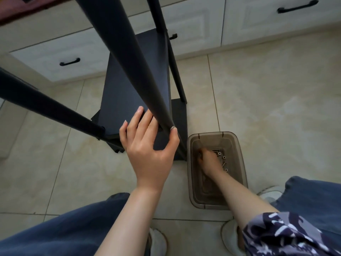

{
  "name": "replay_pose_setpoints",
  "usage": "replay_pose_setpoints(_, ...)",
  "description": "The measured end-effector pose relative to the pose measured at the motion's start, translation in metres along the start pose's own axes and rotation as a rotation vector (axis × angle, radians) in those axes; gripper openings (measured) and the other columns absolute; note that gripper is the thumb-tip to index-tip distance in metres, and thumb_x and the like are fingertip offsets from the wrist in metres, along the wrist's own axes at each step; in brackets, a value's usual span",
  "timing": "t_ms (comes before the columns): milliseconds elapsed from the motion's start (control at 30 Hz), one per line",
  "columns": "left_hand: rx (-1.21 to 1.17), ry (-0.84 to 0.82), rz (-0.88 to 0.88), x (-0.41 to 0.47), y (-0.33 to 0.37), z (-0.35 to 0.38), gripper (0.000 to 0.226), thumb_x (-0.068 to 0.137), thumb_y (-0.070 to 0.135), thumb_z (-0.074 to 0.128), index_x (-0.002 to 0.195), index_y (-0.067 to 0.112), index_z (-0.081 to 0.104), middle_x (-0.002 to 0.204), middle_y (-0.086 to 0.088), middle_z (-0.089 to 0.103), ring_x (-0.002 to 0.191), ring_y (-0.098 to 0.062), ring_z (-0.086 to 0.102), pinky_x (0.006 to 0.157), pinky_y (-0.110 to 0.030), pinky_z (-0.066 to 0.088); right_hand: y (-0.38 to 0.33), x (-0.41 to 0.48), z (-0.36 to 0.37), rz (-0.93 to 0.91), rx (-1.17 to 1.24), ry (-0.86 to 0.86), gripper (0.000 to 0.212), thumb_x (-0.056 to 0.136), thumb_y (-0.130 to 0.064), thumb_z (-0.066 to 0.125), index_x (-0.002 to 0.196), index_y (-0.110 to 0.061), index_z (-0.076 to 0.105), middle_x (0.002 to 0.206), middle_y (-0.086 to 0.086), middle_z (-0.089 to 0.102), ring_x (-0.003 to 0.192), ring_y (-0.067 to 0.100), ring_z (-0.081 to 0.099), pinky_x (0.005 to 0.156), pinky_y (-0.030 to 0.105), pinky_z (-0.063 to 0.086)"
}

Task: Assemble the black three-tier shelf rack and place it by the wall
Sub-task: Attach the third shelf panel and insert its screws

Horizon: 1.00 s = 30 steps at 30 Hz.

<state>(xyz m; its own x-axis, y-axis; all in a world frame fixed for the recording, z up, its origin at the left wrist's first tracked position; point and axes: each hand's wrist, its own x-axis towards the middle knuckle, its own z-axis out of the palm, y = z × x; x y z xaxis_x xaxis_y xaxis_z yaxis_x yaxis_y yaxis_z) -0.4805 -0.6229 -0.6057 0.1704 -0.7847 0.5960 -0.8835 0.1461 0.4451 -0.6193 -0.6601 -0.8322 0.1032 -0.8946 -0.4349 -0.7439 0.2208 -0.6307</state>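
Left hand (147, 154) gripping near right pole (132, 71) of black rack (120, 93), right hand (208, 160) reaching into bin (239, 163) of screws (219, 153), its grip impossible to tell

Black rack (129, 89) stands upright on the tiled floor (267, 98), centre-left of frame, its matte shelves stacked and its round black poles (120, 45) rising toward the lens. Silver screws (223, 159) lie loose in the smoky tub (241, 174), lower right of centre.

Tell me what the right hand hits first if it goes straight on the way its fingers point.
Probably the floor of the brown plastic bin, near its far left corner, beside the loose screws. The right hand reaches down inside the bin. Depth is unclear, so its fingertips may be touching.
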Motion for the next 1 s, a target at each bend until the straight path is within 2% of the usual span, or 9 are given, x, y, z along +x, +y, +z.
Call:
replay_pose_setpoints(200, 0.013, -0.015, -0.001, 0.001, -0.001, 0.001, 0.033, 0.093, 0.029, 0.064, 0.116, 0.008, 0.074, 0.124, -0.006, 0.071, 0.134, -0.027, 0.053, 0.120, -0.042, 0.021, 0.004, 0.002, 0.003, 0.016, -0.104, 0.059, 0.020, 0.100, -0.013, 0.052, 0.118, -0.011, 0.060, 0.115, 0.012, 0.066, 0.104, 0.030, 0.064, 0.085, 0.039, 0.054)
replay_pose_setpoints(433, 0.016, -0.023, 0.007, 0.001, 0.000, -0.001, 0.032, 0.092, 0.028, 0.065, 0.117, 0.008, 0.073, 0.127, -0.007, 0.069, 0.134, -0.028, 0.054, 0.118, -0.050, 0.027, 0.010, 0.007, 0.003, -0.004, -0.160, 0.058, 0.013, 0.100, -0.013, 0.050, 0.110, -0.009, 0.059, 0.108, 0.014, 0.066, 0.098, 0.031, 0.064, 0.070, 0.032, 0.044)
replay_pose_setpoints(500, 0.015, -0.020, 0.007, 0.001, 0.000, -0.001, 0.033, 0.092, 0.028, 0.065, 0.118, 0.009, 0.072, 0.127, -0.007, 0.070, 0.134, -0.028, 0.054, 0.118, -0.050, 0.027, 0.011, 0.009, -0.003, -0.036, -0.166, 0.018, 0.014, 0.100, -0.014, 0.051, 0.111, -0.011, 0.060, 0.109, 0.014, 0.066, 0.098, 0.031, 0.064, 0.074, 0.032, 0.047)
replay_pose_setpoints(567, 0.016, -0.024, 0.001, 0.001, 0.000, -0.001, 0.033, 0.092, 0.028, 0.065, 0.118, 0.009, 0.072, 0.126, -0.006, 0.070, 0.134, -0.027, 0.053, 0.118, -0.050, 0.027, 0.012, 0.013, -0.015, -0.073, -0.147, -0.023, 0.012, 0.100, -0.016, 0.052, 0.109, -0.015, 0.060, 0.106, 0.012, 0.067, 0.097, 0.029, 0.064, 0.082, 0.039, 0.053)
replay_pose_setpoints(633, 0.015, -0.034, -0.005, 0.000, 0.000, -0.001, 0.033, 0.092, 0.029, 0.066, 0.117, 0.008, 0.073, 0.126, -0.006, 0.070, 0.134, -0.027, 0.053, 0.118, -0.051, 0.028, 0.012, 0.018, -0.030, -0.116, -0.129, -0.008, 0.011, 0.099, -0.020, 0.053, 0.107, -0.015, 0.061, 0.103, 0.011, 0.068, 0.094, 0.029, 0.065, 0.081, 0.042, 0.054)
replay_pose_setpoints(700, 0.011, -0.041, -0.010, 0.000, -0.001, -0.002, 0.033, 0.092, 0.028, 0.066, 0.116, 0.007, 0.074, 0.125, -0.006, 0.070, 0.134, -0.027, 0.053, 0.118, -0.050, 0.028, 0.013, 0.023, -0.045, -0.153, -0.143, 0.006, 0.014, 0.099, -0.021, 0.056, 0.108, -0.012, 0.062, 0.105, 0.012, 0.068, 0.095, 0.030, 0.064, 0.078, 0.039, 0.053)
replay_pose_setpoints(833, -0.008, -0.044, -0.021, 0.001, 0.001, -0.002, 0.032, 0.091, 0.029, 0.066, 0.113, 0.007, 0.075, 0.125, -0.005, 0.070, 0.134, -0.026, 0.053, 0.118, -0.048, 0.027, 0.012, 0.029, -0.070, -0.194, -0.166, -0.006, 0.016, 0.098, -0.017, 0.058, 0.110, -0.008, 0.063, 0.109, 0.014, 0.068, 0.099, 0.031, 0.064, 0.082, 0.040, 0.053)
replay_pose_setpoints(1000, -0.032, -0.079, -0.046, 0.004, 0.006, -0.007, 0.036, 0.090, 0.034, 0.064, 0.114, 0.010, 0.075, 0.129, -0.002, 0.069, 0.137, -0.023, 0.051, 0.119, -0.046, 0.026, 0.003, 0.030, -0.092, -0.231, -0.147, 0.035, 0.020, 0.094, -0.009, 0.061, 0.113, -0.010, 0.067, 0.111, 0.013, 0.070, 0.105, 0.029, 0.065, 0.085, 0.031, 0.049)
